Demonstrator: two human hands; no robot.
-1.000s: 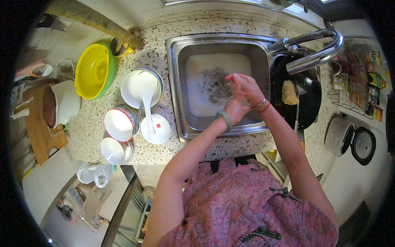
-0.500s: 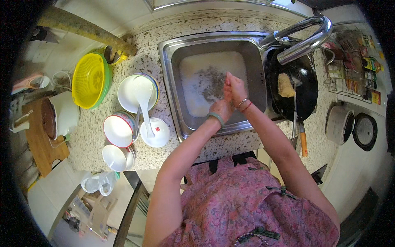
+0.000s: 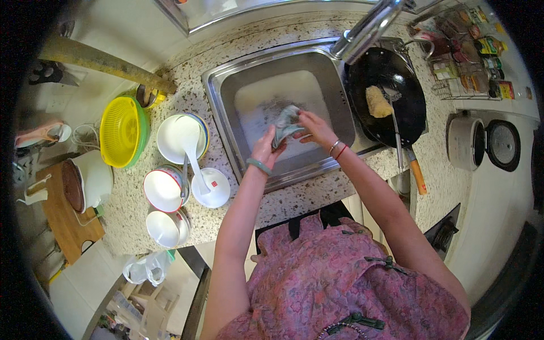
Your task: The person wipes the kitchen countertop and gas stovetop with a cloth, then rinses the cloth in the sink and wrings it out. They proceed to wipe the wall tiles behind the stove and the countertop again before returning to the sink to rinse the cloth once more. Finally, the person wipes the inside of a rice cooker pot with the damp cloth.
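A wet grey-green cloth [image 3: 287, 123] is spread and crumpled between my two hands above the sink [image 3: 222, 116]. My left hand [image 3: 265, 151] grips its near left part, a jade-coloured bangle at the wrist. On the cloth's right side, my right hand [image 3: 317, 130] holds the edge with bent fingers; its wrist wears a metal bracelet and a red cord. Below the cloth, cloudy whitish water [image 3: 310, 90] with dark specks lies in the basin. The chrome faucet [image 3: 368, 31] reaches in from the sink's far right corner.
Right of the sink sits a black wok [image 3: 411, 85] holding a tan scrubber [image 3: 378, 102] and a wooden-handled spatula [image 3: 416, 171]. White bowls [image 3: 164, 188] and a white ladle [image 3: 191, 144] crowd the left counter, near a yellow colander [image 3: 120, 133]. A spice rack [image 3: 462, 68] and open-lidded container [image 3: 466, 143] stand far right.
My hands, pressed together over the basin before, are now apart with the cloth opened out between them. The whole view has shifted and tilted a little.
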